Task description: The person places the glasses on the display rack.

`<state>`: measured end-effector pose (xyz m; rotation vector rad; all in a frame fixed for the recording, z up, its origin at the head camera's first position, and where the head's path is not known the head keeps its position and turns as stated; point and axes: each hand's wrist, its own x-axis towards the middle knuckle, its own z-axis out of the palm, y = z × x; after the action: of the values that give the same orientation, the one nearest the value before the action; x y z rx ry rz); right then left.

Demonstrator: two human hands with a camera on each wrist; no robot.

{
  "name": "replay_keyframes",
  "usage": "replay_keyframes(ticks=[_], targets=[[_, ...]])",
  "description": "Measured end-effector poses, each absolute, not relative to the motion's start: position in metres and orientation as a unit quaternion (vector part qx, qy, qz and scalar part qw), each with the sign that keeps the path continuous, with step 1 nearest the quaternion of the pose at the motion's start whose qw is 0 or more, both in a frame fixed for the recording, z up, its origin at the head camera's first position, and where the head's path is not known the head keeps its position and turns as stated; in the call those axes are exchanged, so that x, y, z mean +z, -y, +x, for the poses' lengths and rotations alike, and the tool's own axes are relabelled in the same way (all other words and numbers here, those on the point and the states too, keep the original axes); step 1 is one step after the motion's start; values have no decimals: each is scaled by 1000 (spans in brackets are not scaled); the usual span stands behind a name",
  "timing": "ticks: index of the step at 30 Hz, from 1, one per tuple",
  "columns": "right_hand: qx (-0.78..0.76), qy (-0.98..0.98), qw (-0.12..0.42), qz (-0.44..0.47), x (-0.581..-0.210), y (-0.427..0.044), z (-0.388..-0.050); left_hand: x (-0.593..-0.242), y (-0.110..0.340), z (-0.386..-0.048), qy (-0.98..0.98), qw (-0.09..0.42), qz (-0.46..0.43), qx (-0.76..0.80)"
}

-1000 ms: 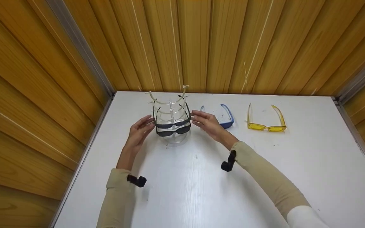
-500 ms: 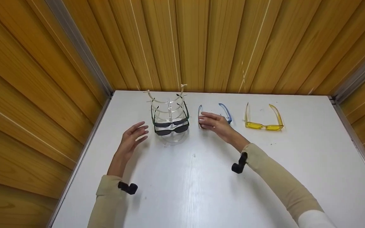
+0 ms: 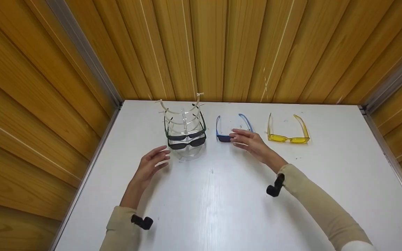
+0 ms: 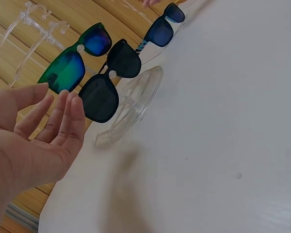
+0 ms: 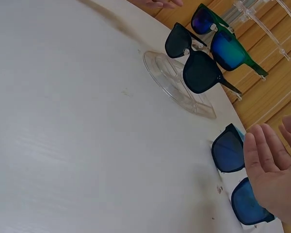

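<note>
A clear acrylic glasses stand [image 3: 184, 122] on the white table carries two pairs of sunglasses. Lowest are the black sunglasses [image 3: 187, 144]; just above them sit the green-framed sunglasses [image 5: 229, 48] with blue-green mirrored lenses. My left hand [image 3: 151, 163] hovers to the left of the stand's lower part, fingers relaxed, holding nothing. To the right of the stand, the blue sunglasses [image 3: 224, 138] lie on the table with temples pointing back. My right hand [image 3: 252, 142] is held over their right-hand side, fingers loosely extended; it partly hides them in the head view, and contact cannot be told.
Yellow sunglasses [image 3: 289, 139] lie farther right on the table [image 3: 208, 209]. Upper arms of the stand bear no glasses. A wood-patterned wall [image 3: 208, 48] rises behind the table, with another along the left side.
Both hands have come away from the glasses on the stand. My right hand has moved right to the blue sunglasses; my left has drawn back toward me. The sunglasses stay in place.
</note>
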<state>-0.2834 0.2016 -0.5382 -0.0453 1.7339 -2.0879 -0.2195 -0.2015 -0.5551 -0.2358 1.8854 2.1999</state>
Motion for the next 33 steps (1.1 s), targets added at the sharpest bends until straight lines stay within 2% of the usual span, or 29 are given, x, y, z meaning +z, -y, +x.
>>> replay_keyframes(ticks=[7, 14, 27, 33], targets=[[-753, -618, 226, 0, -545, -212, -279, -561, 190, -215, -648, 122, -75, 748], [-739, -632, 235, 7, -552, -227, -276, -559, 172, -214, -648, 154, -35, 745], [-730, -644, 225, 28, -556, -249, -274, -557, 139, -224, -643, 173, 16, 746], [-727, -649, 224, 4, -569, -265, -277, -558, 118, -229, -632, 173, 29, 755]])
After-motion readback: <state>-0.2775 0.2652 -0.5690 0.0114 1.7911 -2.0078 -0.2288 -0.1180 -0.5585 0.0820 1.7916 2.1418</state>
